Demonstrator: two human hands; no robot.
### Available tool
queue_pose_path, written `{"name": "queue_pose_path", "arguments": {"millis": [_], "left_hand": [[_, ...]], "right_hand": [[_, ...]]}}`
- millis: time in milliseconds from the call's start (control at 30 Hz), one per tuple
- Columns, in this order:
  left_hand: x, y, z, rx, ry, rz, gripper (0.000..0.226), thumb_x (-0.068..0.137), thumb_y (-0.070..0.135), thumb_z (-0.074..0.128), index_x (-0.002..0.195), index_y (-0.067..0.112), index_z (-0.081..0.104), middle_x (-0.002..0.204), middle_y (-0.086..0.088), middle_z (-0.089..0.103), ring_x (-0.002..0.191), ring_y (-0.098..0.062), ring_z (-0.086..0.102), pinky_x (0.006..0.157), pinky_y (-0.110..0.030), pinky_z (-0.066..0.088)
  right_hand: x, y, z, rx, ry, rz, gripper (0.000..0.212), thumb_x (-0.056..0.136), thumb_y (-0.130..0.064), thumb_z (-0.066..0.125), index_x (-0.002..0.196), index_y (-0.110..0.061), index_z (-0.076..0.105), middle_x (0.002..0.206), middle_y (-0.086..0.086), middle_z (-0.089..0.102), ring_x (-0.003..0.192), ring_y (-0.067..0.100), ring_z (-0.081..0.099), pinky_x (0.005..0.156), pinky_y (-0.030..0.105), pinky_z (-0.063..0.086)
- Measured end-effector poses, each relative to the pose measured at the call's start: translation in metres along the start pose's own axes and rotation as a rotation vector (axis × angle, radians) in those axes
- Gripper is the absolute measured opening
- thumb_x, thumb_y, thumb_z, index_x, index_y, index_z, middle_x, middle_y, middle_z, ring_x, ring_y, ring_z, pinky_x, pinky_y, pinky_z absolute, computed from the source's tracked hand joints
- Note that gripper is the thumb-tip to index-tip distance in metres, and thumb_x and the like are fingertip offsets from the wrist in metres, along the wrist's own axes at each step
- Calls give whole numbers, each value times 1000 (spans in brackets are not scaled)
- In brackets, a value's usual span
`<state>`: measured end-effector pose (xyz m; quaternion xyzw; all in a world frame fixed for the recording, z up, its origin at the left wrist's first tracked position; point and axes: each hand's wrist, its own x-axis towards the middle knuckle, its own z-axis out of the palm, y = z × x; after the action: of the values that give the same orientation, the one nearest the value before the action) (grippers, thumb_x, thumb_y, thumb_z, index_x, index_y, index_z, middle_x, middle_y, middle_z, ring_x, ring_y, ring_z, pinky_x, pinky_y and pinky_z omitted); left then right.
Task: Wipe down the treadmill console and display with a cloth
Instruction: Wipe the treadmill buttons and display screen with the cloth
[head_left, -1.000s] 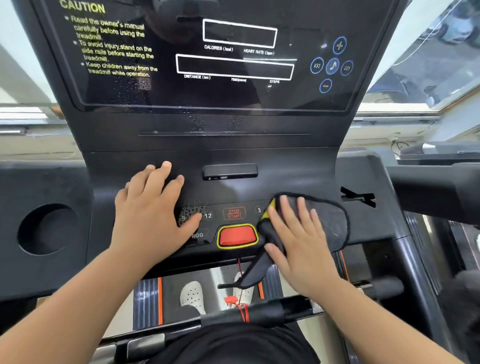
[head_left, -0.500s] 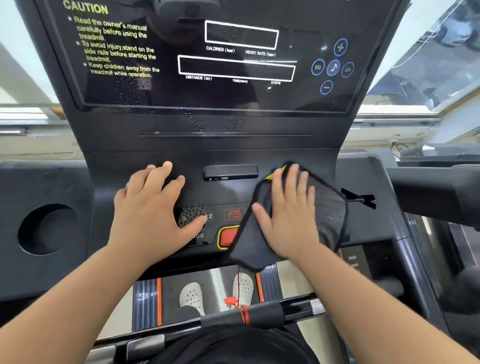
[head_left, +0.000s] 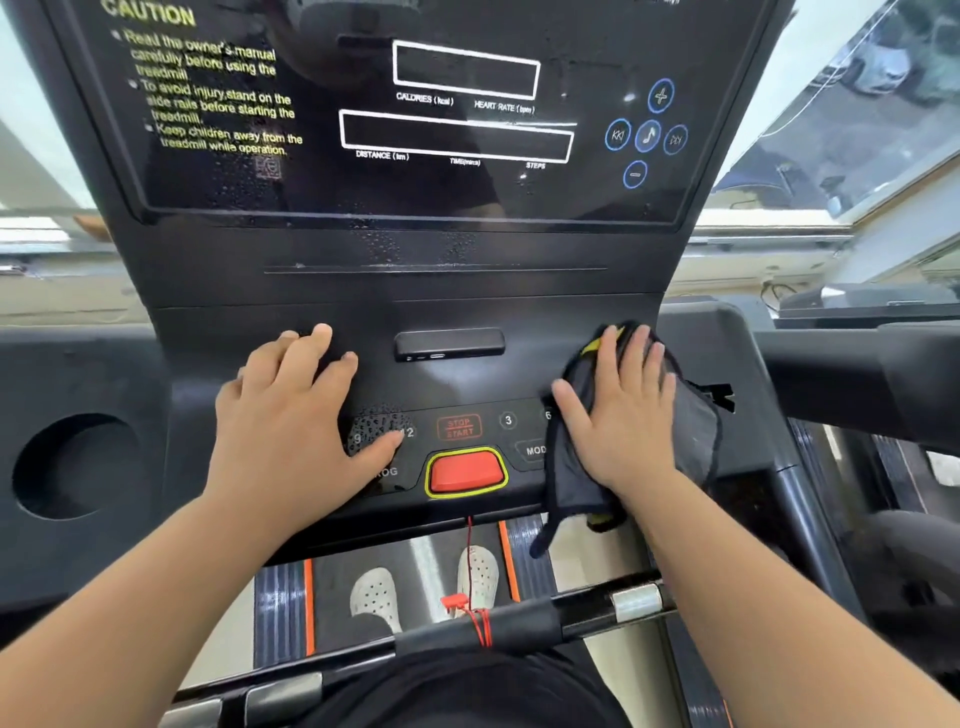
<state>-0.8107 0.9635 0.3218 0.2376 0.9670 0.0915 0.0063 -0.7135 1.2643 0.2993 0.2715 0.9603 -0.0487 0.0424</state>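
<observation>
The black treadmill console (head_left: 447, 384) fills the middle of the view, with its dark glossy display (head_left: 415, 114) tilted up behind it. Water droplets speckle the display's lower edge. My right hand (head_left: 621, 415) lies flat on a dark grey cloth with a yellow edge (head_left: 693, 431), pressing it onto the console's right side; the cloth's lower corner hangs over the front edge. My left hand (head_left: 291, 421) rests flat and spread on the console's left side, thumb by the number keys, holding nothing. A red stop button with a yellow rim (head_left: 466, 471) sits between my hands.
A round cup holder (head_left: 72, 467) is sunk into the left wing. A black handrail (head_left: 857, 384) runs off to the right. Below, a front crossbar (head_left: 519, 623) carries a red safety clip (head_left: 470, 608); white shoes (head_left: 374, 597) stand on the belt.
My right hand has slid the cloth rightward across the console, uncovering the red button and the keys beside it. My left hand has stayed in place.
</observation>
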Motion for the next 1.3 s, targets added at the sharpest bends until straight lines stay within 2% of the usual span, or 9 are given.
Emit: {"name": "queue_pose_path", "arguments": {"millis": [167, 333, 533, 700, 867, 1000, 1067, 1167, 1300], "left_hand": [[0, 0, 2, -1, 9, 2, 88, 68, 75, 47, 130, 15, 64, 147, -11, 50, 135, -37, 40, 92, -63, 47], [-1, 0, 3, -3, 9, 2, 87, 68, 73, 51, 131, 15, 64, 147, -11, 49, 136, -37, 39, 90, -62, 47], [-2, 0, 6, -15, 28, 1, 86, 67, 72, 57, 130, 14, 63, 148, -11, 48, 136, -38, 38, 94, -64, 44], [-2, 7, 9, -12, 17, -18, 89, 66, 73, 57, 130, 10, 61, 149, -15, 46, 138, -40, 35, 100, -67, 41], [0, 11, 7, -7, 16, -50, 89, 66, 74, 54, 127, 10, 62, 147, -15, 47, 137, -41, 36, 96, -66, 43], [0, 14, 11, -21, 28, -76, 85, 71, 71, 49, 128, 9, 63, 148, -14, 47, 139, -42, 36, 99, -68, 40], [-3, 16, 12, -21, 36, -99, 85, 73, 70, 45, 131, 10, 61, 152, -13, 44, 143, -40, 33, 106, -68, 34], [-6, 24, 12, -3, 8, -142, 96, 70, 79, 45, 137, 11, 56, 159, -11, 35, 150, -35, 24, 113, -70, 23], [-6, 35, 5, 51, -63, -196, 124, 57, 100, 36, 145, 13, 47, 166, -9, 23, 154, -30, 15, 117, -67, 16]], "right_hand": [[-20, -47, 4, -29, -33, -224, 86, 98, -67, 12, 164, -13, 4, 171, 18, -4, 157, 41, -2, 125, 58, 5], [-72, -18, 15, -86, -84, -524, 72, 103, -56, 28, 163, -20, 15, 173, 4, 6, 159, 28, 3, 127, 53, 14], [-48, 48, 7, -13, -38, -262, 86, 97, -66, 27, 163, -12, 17, 172, 14, 4, 159, 34, 1, 127, 51, 8], [2, 4, -3, 16, -14, 104, 108, 87, -77, 6, 160, 2, 11, 166, 33, 7, 154, 47, 7, 125, 58, 11], [-29, -45, 5, 3, -17, -267, 98, 94, -72, 17, 161, -1, 15, 169, 26, 4, 157, 43, 4, 126, 56, 9], [-72, -13, 15, -76, -71, -610, 87, 97, -69, 31, 163, -14, 16, 173, 9, 7, 159, 31, 2, 126, 54, 15], [-75, 24, 17, -92, -53, -559, 87, 96, -69, 35, 163, -16, 18, 172, 9, 8, 159, 33, 5, 124, 55, 16], [-50, 67, 11, -123, -45, -398, 88, 99, -72, 19, 163, -13, 18, 171, 17, 8, 158, 40, 6, 124, 60, 15], [-7, 54, -1, -96, -39, -231, 99, 93, -78, 2, 163, -8, 11, 169, 26, 4, 156, 45, 3, 125, 63, 9]]}}
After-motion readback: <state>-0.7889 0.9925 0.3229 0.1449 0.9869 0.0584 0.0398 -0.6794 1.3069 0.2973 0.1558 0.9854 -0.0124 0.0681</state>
